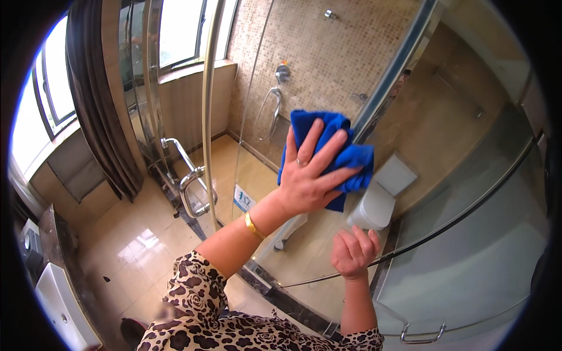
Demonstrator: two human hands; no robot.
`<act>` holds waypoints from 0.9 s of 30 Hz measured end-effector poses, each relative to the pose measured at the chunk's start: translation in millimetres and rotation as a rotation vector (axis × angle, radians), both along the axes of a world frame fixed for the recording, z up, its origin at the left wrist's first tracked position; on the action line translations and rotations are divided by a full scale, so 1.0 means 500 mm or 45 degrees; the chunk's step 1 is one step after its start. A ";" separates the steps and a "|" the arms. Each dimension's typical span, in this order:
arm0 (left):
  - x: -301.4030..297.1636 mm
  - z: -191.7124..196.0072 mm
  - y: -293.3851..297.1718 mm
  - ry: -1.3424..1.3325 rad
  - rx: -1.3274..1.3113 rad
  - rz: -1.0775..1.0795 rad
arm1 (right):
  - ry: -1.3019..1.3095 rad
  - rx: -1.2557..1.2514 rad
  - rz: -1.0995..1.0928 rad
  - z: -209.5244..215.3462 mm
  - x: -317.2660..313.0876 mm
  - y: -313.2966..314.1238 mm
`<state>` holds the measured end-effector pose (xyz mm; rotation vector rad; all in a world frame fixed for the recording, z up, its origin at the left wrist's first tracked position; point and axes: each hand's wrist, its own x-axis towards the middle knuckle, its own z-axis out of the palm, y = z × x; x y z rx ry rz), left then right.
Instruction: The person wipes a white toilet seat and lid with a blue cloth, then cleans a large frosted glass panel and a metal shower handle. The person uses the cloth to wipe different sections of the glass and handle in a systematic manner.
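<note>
My left hand (310, 181) presses a crumpled blue cloth (354, 167) against the clear glass of a shower enclosure, fingers spread over it. A ring and a yellow bracelet are on this hand and wrist. Just right of the cloth's top runs the metal edge strip (389, 76) of the glass. Lower and to the right, my right hand (354, 251) is raised with its fingers curled into a loose fist, and I see nothing in it. Part of the cloth is hidden under my left palm.
Left of my arm, a chrome door handle (190, 190) sticks out from the glass. A white toilet (374, 207) shows through the glass. A curved dark rail (468, 216) crosses the right side, above a chrome bar (422, 336). A white basin (61, 307) stands far left.
</note>
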<state>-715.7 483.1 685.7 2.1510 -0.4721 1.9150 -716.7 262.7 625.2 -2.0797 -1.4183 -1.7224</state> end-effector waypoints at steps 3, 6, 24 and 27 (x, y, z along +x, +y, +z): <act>-0.002 -0.011 -0.010 -0.012 -0.086 0.006 | 0.012 0.024 0.042 0.000 -0.002 0.002; -0.013 -0.122 -0.032 0.060 -0.190 0.035 | 0.038 0.026 0.071 0.002 -0.004 0.009; 0.016 -0.090 0.133 0.049 -0.522 0.243 | 0.032 0.025 0.025 -0.001 0.000 0.005; 0.009 -0.215 0.081 0.154 -0.701 0.218 | 0.000 0.035 0.034 -0.003 0.003 0.011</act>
